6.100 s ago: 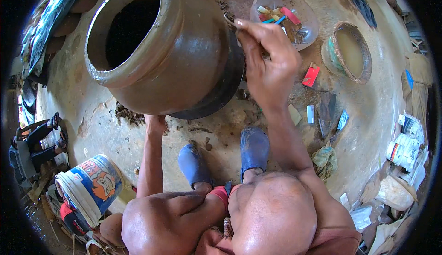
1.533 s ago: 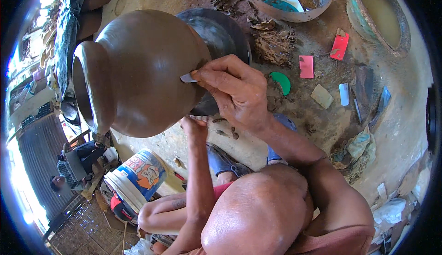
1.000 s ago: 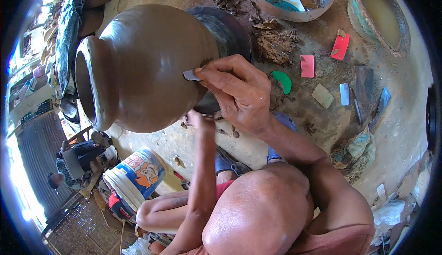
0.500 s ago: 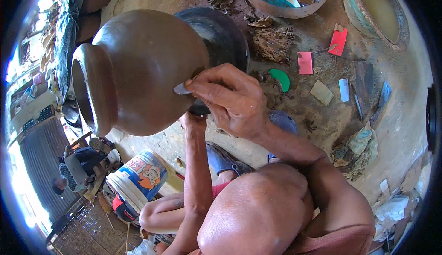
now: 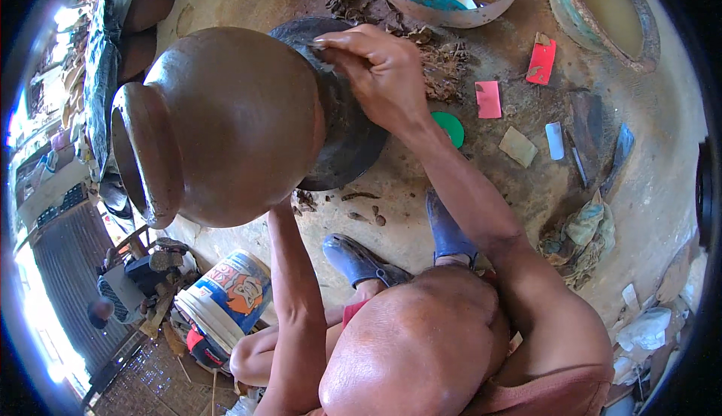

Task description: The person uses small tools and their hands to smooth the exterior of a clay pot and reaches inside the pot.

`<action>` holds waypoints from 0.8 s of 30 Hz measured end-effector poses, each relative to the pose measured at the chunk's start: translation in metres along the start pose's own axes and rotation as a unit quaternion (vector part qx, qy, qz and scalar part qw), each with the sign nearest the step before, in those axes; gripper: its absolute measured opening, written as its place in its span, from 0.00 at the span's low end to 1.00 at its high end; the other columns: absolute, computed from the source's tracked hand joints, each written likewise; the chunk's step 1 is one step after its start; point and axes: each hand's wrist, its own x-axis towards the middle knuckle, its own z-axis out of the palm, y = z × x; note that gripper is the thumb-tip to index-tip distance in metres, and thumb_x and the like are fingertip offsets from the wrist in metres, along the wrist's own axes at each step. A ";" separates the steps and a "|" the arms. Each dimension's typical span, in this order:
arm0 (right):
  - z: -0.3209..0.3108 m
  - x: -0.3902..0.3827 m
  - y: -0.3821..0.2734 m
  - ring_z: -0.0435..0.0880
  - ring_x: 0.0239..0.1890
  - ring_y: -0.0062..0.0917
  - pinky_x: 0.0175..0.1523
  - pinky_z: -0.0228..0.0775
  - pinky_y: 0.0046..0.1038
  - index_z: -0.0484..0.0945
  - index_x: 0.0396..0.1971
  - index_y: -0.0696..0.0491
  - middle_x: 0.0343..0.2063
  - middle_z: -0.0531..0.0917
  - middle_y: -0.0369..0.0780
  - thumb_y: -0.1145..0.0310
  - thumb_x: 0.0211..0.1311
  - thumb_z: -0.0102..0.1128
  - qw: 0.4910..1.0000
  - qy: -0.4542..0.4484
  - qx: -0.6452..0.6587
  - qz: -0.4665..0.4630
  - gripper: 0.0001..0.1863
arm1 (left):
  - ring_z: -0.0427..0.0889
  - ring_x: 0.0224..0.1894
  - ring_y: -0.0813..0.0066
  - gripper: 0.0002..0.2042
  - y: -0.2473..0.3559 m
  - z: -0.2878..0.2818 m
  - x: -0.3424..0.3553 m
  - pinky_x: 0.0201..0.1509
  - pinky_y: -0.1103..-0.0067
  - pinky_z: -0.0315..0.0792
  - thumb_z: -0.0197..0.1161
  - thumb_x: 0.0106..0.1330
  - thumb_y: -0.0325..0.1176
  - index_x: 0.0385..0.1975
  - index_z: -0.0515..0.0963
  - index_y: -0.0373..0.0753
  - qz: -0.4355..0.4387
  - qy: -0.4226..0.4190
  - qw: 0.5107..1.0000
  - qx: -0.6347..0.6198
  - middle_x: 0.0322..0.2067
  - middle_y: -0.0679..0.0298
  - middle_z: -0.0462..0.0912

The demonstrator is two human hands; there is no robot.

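A big brown clay pot (image 5: 233, 123) with a round belly and flared rim stands on a dark round turntable (image 5: 353, 142). My right hand (image 5: 387, 74) is over the turntable's far side, beside the pot's base. Its thumb and fingers pinch a small flat grey scraper (image 5: 319, 45), of which only a sliver shows. My left forearm (image 5: 293, 273) reaches up to the pot's near side. The left hand itself is hidden behind the belly, so its fingers cannot be seen.
A tub with tools (image 5: 451, 14) and a basin of murky water (image 5: 605, 14) stand at the far right. Red card (image 5: 541, 63), pink card (image 5: 488, 100), a green disc (image 5: 449, 128) and crumpled cloth (image 5: 583, 239) lie on the floor. A white bucket (image 5: 226, 296) stands at left.
My right hand has moved from the pot's lower belly up and away, over the turntable. My left hand has slipped out of sight behind the pot. The pot appears shifted slightly left.
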 end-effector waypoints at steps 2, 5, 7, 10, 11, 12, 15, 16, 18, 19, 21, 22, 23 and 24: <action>0.010 0.000 0.000 0.89 0.39 0.28 0.44 0.80 0.26 0.87 0.40 0.58 0.35 0.88 0.42 0.82 0.60 0.65 0.999 -0.043 0.016 0.004 0.10 | 0.75 0.61 0.58 0.31 0.000 -0.008 0.003 0.61 0.59 0.74 0.49 0.75 0.59 0.68 0.63 0.43 0.009 0.012 1.000 -0.004 0.63 0.58 0.72; 0.016 -0.008 -0.013 0.88 0.34 0.36 0.38 0.78 0.32 0.87 0.39 0.54 0.30 0.86 0.44 0.80 0.56 0.67 0.999 -0.013 0.048 -0.011 0.11 | 0.76 0.60 0.58 0.32 -0.001 -0.021 0.006 0.60 0.59 0.75 0.48 0.75 0.60 0.69 0.62 0.42 0.040 0.053 0.998 -0.011 0.62 0.58 0.72; 0.020 -0.017 -0.020 0.88 0.33 0.36 0.37 0.78 0.32 0.86 0.39 0.55 0.30 0.86 0.44 0.80 0.56 0.66 0.998 -0.011 0.061 -0.011 0.10 | 0.76 0.60 0.57 0.33 -0.025 -0.017 -0.005 0.59 0.59 0.75 0.47 0.75 0.60 0.69 0.62 0.42 0.052 0.114 0.992 -0.034 0.62 0.58 0.72; 0.000 -0.026 -0.009 0.88 0.32 0.35 0.37 0.78 0.31 0.86 0.38 0.56 0.30 0.86 0.44 0.81 0.56 0.66 0.999 -0.004 0.038 -0.004 0.10 | 0.77 0.53 0.54 0.34 -0.062 0.056 -0.087 0.54 0.57 0.77 0.51 0.71 0.67 0.67 0.64 0.51 -0.080 0.087 0.988 -0.099 0.59 0.56 0.72; 0.005 -0.028 -0.014 0.88 0.32 0.35 0.36 0.78 0.30 0.86 0.38 0.56 0.30 0.86 0.44 0.81 0.56 0.66 0.999 -0.007 0.053 -0.005 0.10 | 0.78 0.53 0.57 0.36 -0.067 0.052 -0.105 0.54 0.59 0.77 0.51 0.68 0.70 0.66 0.64 0.49 -0.115 -0.007 0.989 -0.096 0.58 0.54 0.71; 0.009 -0.030 -0.017 0.88 0.32 0.35 0.36 0.78 0.30 0.86 0.38 0.56 0.30 0.86 0.44 0.81 0.56 0.66 0.998 -0.005 0.066 -0.005 0.10 | 0.78 0.52 0.58 0.36 -0.066 0.045 -0.115 0.54 0.59 0.77 0.51 0.69 0.70 0.65 0.64 0.48 -0.173 -0.003 0.982 -0.069 0.56 0.54 0.72; 0.001 -0.035 -0.011 0.88 0.32 0.35 0.37 0.78 0.29 0.86 0.38 0.56 0.30 0.86 0.44 0.81 0.57 0.65 0.998 0.006 0.066 0.000 0.10 | 0.80 0.49 0.61 0.33 -0.036 0.061 -0.107 0.53 0.60 0.79 0.49 0.71 0.67 0.63 0.67 0.46 -0.179 0.101 0.979 -0.011 0.49 0.56 0.76; 0.001 -0.034 -0.015 0.88 0.32 0.34 0.37 0.78 0.29 0.86 0.38 0.56 0.31 0.86 0.44 0.82 0.56 0.65 0.997 0.007 0.070 0.004 0.10 | 0.81 0.48 0.61 0.30 -0.029 0.040 -0.084 0.53 0.61 0.79 0.48 0.72 0.64 0.62 0.69 0.47 -0.115 0.091 0.989 -0.034 0.48 0.57 0.79; 0.006 -0.034 -0.020 0.88 0.33 0.34 0.37 0.78 0.29 0.86 0.38 0.57 0.31 0.86 0.44 0.82 0.56 0.65 0.996 0.007 0.086 0.009 0.10 | 0.81 0.55 0.58 0.27 -0.010 -0.001 -0.037 0.57 0.59 0.78 0.48 0.74 0.56 0.59 0.73 0.40 -0.022 0.019 0.998 -0.055 0.56 0.56 0.80; 0.008 -0.036 -0.019 0.88 0.33 0.34 0.37 0.78 0.29 0.86 0.38 0.57 0.32 0.86 0.44 0.82 0.56 0.64 0.996 0.009 0.094 0.011 0.10 | 0.81 0.55 0.58 0.28 -0.010 -0.004 -0.025 0.57 0.58 0.78 0.48 0.74 0.56 0.60 0.73 0.38 -0.021 0.052 0.997 -0.049 0.57 0.56 0.79; 0.016 -0.035 -0.029 0.88 0.33 0.34 0.37 0.79 0.29 0.86 0.38 0.57 0.32 0.86 0.44 0.82 0.56 0.65 0.994 0.005 0.110 0.012 0.10 | 0.81 0.56 0.57 0.29 -0.013 -0.019 -0.016 0.58 0.58 0.77 0.47 0.75 0.56 0.62 0.70 0.38 0.025 0.105 0.994 -0.021 0.58 0.56 0.79; 0.020 -0.038 -0.033 0.88 0.33 0.34 0.38 0.79 0.30 0.86 0.38 0.57 0.32 0.86 0.44 0.82 0.56 0.65 0.994 -0.002 0.111 0.015 0.10 | 0.80 0.57 0.57 0.30 -0.026 -0.021 -0.020 0.58 0.58 0.76 0.46 0.75 0.56 0.65 0.67 0.38 0.058 0.124 0.991 0.000 0.58 0.57 0.78; 0.005 -0.043 -0.020 0.88 0.34 0.34 0.38 0.79 0.30 0.86 0.37 0.57 0.32 0.86 0.44 0.82 0.55 0.65 0.997 0.001 0.078 0.026 0.10 | 0.80 0.57 0.60 0.32 -0.045 0.033 -0.052 0.56 0.63 0.77 0.46 0.74 0.62 0.66 0.66 0.42 0.009 0.209 0.978 -0.007 0.60 0.60 0.77; -0.005 -0.044 -0.012 0.88 0.34 0.35 0.38 0.79 0.30 0.86 0.38 0.57 0.32 0.86 0.44 0.82 0.55 0.65 0.998 0.013 0.060 0.022 0.10 | 0.78 0.56 0.60 0.35 -0.054 0.065 -0.082 0.56 0.63 0.76 0.47 0.71 0.69 0.66 0.67 0.46 -0.038 0.157 0.986 -0.037 0.59 0.62 0.77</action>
